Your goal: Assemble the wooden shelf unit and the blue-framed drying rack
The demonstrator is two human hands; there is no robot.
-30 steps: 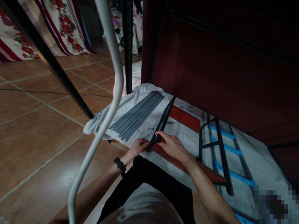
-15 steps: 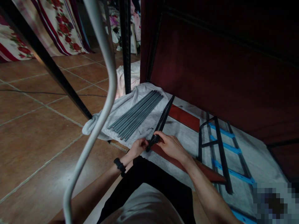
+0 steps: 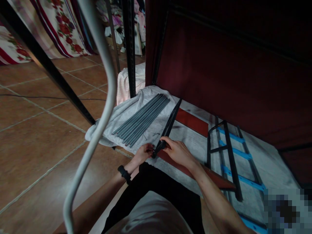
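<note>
Grips the black frame [image 3: 171, 122] near its lower end, with the fingers of the right hand [image 3: 179, 152] clamped on it from 5 o'clock. Reaches the bottom tip from 8 o'clock with the left hand [image 3: 143, 154]; cannot tell whether pinching or merely touching there. Looks slim, straight and dull black, with narrow bars close together, tapering toward the far end. Slants from 7 o'clock toward 1 over the grey cloth [image 3: 197, 146], between grey rods [image 3: 141, 120] at 9 and a red board [image 3: 191, 122] at 3.
</note>
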